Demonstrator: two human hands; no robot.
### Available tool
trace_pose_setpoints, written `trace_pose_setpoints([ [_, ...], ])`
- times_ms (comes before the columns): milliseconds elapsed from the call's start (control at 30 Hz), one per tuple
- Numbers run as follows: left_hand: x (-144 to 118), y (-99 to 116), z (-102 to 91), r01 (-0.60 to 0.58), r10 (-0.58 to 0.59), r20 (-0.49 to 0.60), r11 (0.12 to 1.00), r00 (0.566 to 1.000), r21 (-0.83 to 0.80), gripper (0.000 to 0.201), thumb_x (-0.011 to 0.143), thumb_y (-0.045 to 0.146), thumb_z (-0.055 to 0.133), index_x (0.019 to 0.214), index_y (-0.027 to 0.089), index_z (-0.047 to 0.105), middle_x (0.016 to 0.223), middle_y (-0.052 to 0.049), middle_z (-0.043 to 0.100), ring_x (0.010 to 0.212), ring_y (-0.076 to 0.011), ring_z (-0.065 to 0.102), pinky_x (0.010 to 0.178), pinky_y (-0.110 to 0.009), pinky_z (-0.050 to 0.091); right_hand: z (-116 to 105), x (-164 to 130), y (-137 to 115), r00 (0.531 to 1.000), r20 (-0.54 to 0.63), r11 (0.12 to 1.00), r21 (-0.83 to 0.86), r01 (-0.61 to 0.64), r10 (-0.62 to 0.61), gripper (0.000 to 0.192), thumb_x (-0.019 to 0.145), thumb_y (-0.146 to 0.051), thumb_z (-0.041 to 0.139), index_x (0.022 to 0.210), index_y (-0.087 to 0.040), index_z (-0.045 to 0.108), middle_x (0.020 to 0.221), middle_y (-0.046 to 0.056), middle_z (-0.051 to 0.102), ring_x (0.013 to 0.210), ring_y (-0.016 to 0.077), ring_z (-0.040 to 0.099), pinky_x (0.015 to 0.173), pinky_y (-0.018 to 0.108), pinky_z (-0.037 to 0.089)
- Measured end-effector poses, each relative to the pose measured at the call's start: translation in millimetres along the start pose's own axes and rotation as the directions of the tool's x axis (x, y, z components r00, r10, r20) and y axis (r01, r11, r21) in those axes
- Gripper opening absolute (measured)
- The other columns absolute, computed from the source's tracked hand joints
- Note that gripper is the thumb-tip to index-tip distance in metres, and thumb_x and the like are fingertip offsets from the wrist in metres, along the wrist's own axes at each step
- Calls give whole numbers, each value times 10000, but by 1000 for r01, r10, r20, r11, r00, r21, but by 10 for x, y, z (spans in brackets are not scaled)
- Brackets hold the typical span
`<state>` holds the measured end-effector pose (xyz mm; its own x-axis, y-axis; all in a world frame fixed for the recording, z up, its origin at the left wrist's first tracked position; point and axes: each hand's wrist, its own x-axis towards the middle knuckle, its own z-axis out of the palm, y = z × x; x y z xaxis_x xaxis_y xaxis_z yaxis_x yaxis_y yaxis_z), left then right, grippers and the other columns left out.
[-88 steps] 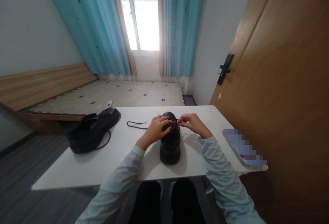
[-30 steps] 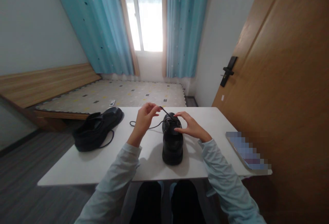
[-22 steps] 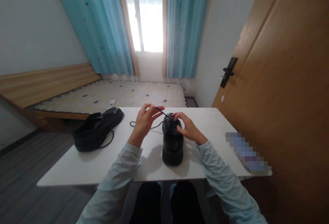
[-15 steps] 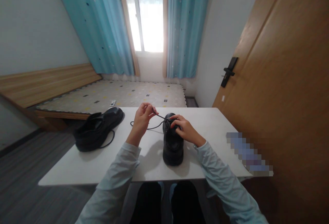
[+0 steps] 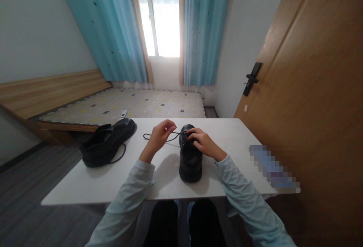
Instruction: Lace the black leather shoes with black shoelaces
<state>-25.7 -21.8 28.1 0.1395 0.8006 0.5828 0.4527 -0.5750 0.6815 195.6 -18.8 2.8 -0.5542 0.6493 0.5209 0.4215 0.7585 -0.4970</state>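
Centrally, a black shoe (image 5: pixel 191 160) is stood upright on the white table (image 5: pixel 85 184), heel toward the person and toe pointing away, prob. so the eyelet area faces both hands. Its black lace (image 5: pixel 154 138) is drawn off to the left side, w/ a slack loop lying on the tabletop just beside the shoe. The left hand (image 5: pixel 159 135) is raised a little above the table, fingers curled in and thumb and forefinger pinched shut on the lace; the lace looks pulled fairly taut between the pinch and the shoe, though it is thin and hard to trace. The right hand (image 5: pixel 202 144) is laid over the top of the shoe at the lacing, fingers bent and pressed on the upper, seemingly to steady it; whether a lace end is also pinched there cannot be told. A second black shoe (image 5: pixel 106 145) is left well apart at the table's left edge, lying tilted w/ its own lace dangling.
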Motion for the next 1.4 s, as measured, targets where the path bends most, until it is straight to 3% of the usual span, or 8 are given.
trace_pose_setpoints([
  [167,-29,-68,9,-84,66,156,991,986,108,212,819,382,596,757,202,689,771,-28,683,683,-141,570,676,-267,452,27,12,-4,998,-57,1000,-7,4,-4,219,734,-78,554,873,-187,684,1100,100,609,1070,230,570,972,428,445],
  [467,-77,-148,86,-121,89,254,986,963,114,149,809,344,639,797,222,723,772,-15,695,639,-119,569,666,-247,454,57,37,-69,998,-57,999,-44,-17,14,133,778,-156,625,884,-183,701,1071,101,621,1051,231,579,963,424,455],
  [667,-98,-91,115,-107,80,244,989,967,101,134,792,335,657,780,217,719,767,-16,712,666,-132,611,666,-248,466,86,47,-60,999,-53,998,-68,-15,11,121,794,-156,618,862,-192,710,1058,95,625,1035,230,581,945,423,463],
  [833,-118,-70,152,-9,0,207,999,978,41,161,741,343,709,815,200,701,697,1,713,631,-131,628,607,-225,456,108,55,-51,999,-52,996,-93,-7,2,102,790,-145,633,838,-185,713,1054,96,633,1027,232,581,933,421,466],
  [1100,-129,-71,194,1,-7,141,999,990,47,159,723,347,729,684,195,703,676,16,713,593,-104,586,602,-211,444,123,72,-102,995,-91,996,-72,-43,36,54,782,-150,661,782,-179,707,1025,90,655,994,229,590,900,408,473],
  [1300,-125,-78,204,-3,-2,121,999,993,41,179,786,361,664,736,195,706,723,3,716,668,-124,620,662,-232,470,123,83,-124,991,-95,995,-37,-94,91,60,782,-143,655,759,-174,701,1007,94,651,990,230,587,904,406,459],
  [1400,-123,-85,221,31,-32,55,999,998,25,201,845,350,588,829,178,690,820,-22,715,758,-139,639,674,-233,485,96,80,-141,993,-77,996,-22,-89,87,70,772,-128,646,733,-176,679,1029,87,632,1010,228,578,920,410,447],
])
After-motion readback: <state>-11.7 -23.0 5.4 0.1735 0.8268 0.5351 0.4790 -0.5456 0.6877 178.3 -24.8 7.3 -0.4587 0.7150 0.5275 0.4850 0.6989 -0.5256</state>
